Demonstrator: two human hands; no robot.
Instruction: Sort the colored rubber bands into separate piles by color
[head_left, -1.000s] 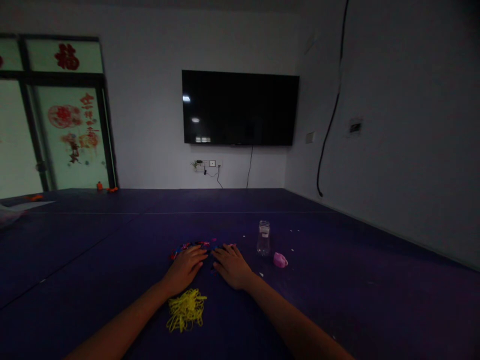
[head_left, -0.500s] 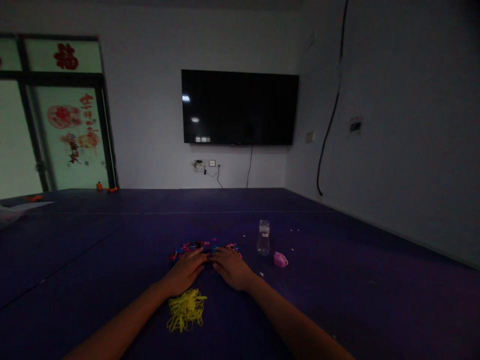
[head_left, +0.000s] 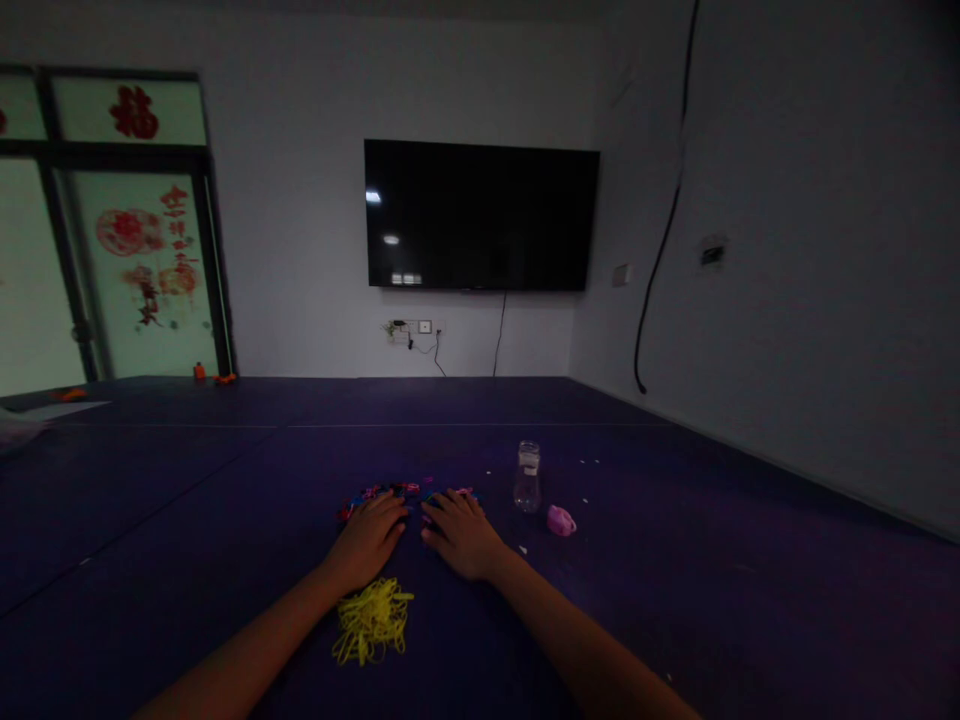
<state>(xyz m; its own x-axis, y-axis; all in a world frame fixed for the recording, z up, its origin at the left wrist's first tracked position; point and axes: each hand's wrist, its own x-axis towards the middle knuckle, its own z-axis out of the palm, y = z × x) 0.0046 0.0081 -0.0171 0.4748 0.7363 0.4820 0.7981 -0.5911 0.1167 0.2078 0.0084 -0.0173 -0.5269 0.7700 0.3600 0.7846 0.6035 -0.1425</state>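
My left hand (head_left: 369,538) lies open, its fingers over a spread of small red, pink and blue bands or clips (head_left: 379,490), too small to name surely. Beside it, my right hand (head_left: 463,533) rests open over a second multicoloured patch (head_left: 469,494), partly covering it. A narrow gap parts the two hands. Closer to me, near the left wrist, is a tangled heap of yellow rubber bands (head_left: 373,622). An uncapped clear bottle (head_left: 527,485) stands upright to the right of my right hand, with a pink lid (head_left: 560,520) lying near its base.
Purple surface (head_left: 675,600) spreads out to the walls, with white scraps (head_left: 523,549) on it. A television (head_left: 481,215) hangs on the far wall. Orange objects (head_left: 223,379) lie by the glass door at the left. A black cable (head_left: 658,270) hangs down the right wall.
My hands have drawn slightly apart: the left went a little left, the right a little right, widening the gap between their fingertips. The bottle, lid and yellow heap stay put.
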